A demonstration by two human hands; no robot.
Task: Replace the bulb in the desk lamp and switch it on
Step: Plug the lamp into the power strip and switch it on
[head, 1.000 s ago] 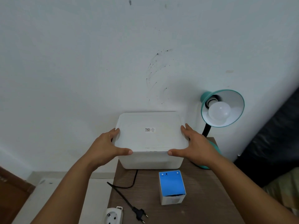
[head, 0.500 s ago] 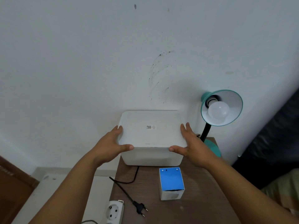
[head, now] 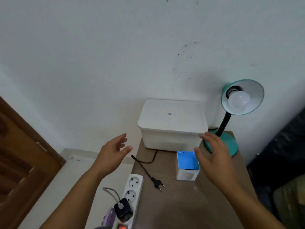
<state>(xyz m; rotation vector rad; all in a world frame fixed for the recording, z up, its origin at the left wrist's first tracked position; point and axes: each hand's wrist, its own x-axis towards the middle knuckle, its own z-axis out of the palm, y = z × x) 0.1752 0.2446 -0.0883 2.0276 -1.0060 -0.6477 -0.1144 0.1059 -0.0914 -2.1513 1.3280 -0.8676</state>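
Observation:
A teal desk lamp (head: 222,145) stands at the table's back right, its shade (head: 252,95) tilted toward me with a white bulb (head: 239,100) screwed in and unlit. Its black plug (head: 157,183) lies loose on the brown table (head: 181,204), beside a white power strip (head: 132,190). A blue and white bulb box (head: 187,165) stands in front of a white lidded container (head: 172,124). My left hand (head: 113,153) hovers open left of the container, off the table's edge. My right hand (head: 212,156) is open by the container's front right corner, above the lamp base.
The white wall rises right behind the container and lamp. A brown wooden door (head: 21,162) is at the left. Dark bedding (head: 280,162) lies to the right of the table. A black adapter (head: 123,209) is plugged into the power strip, whose switch glows orange.
Both hands have let go of the white container, which now rests against the wall, and have drawn back toward me. The view has shifted left and down, showing more of the power strip.

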